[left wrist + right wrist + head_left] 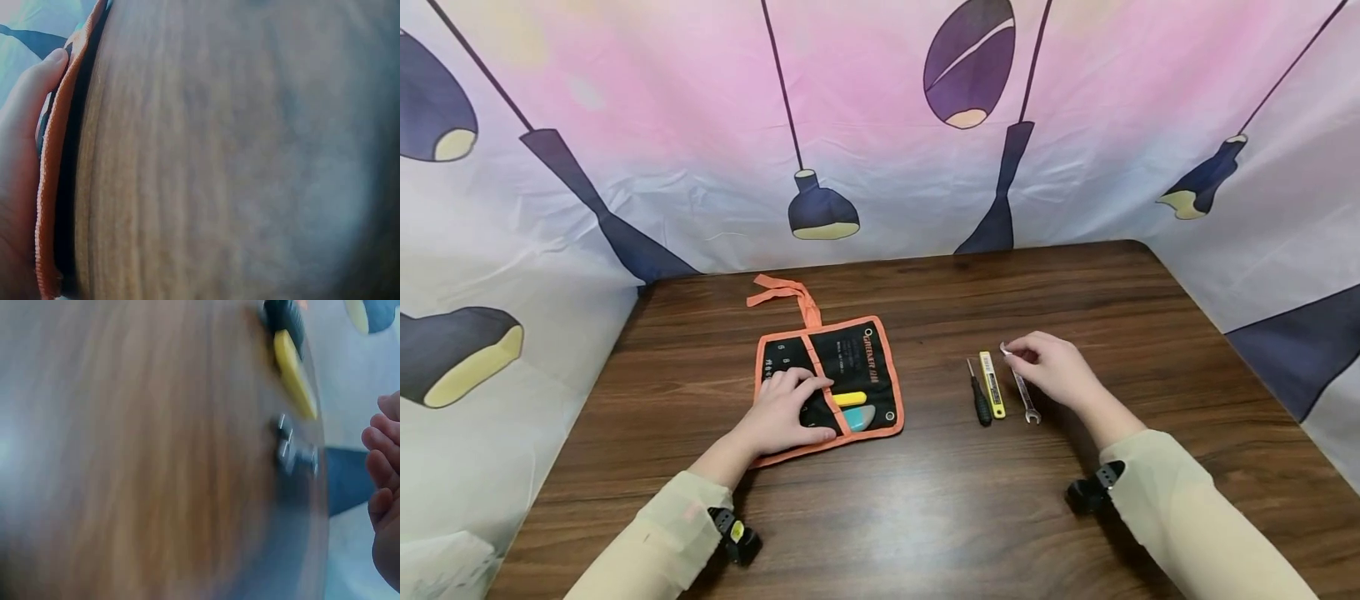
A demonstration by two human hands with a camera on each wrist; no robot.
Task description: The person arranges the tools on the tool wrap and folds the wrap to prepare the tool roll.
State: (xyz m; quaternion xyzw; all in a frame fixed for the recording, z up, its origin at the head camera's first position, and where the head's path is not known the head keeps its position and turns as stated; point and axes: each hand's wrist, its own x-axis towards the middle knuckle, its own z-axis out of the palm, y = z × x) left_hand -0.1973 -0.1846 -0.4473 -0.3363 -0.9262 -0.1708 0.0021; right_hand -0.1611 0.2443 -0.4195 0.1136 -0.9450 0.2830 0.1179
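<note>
A black tool pouch (850, 350) with orange trim lies unrolled on the table. Its pocket holds a yellow-handled tool (850, 399) and a teal-and-grey piece (859, 417). My left hand (782, 412) rests on the pouch's pocket side, thumb and fingers spread; the left wrist view shows the thumb (47, 75) along the orange edge. With thumb and fingertips, my right hand (1056, 367) pinches the far end of a silver wrench (1024, 394), whose open-ended near jaw lies by the table. In the right wrist view the wrench (290, 447) is blurred and the pinching fingertips are hidden.
Left of the wrench lie a yellow box-cutter-like strip (992, 385) and a black-handled screwdriver (981, 400). Orange ties (782, 289) stretch from the pouch toward the back edge. A printed cloth (880, 150) hangs behind the brown wooden table (925, 517).
</note>
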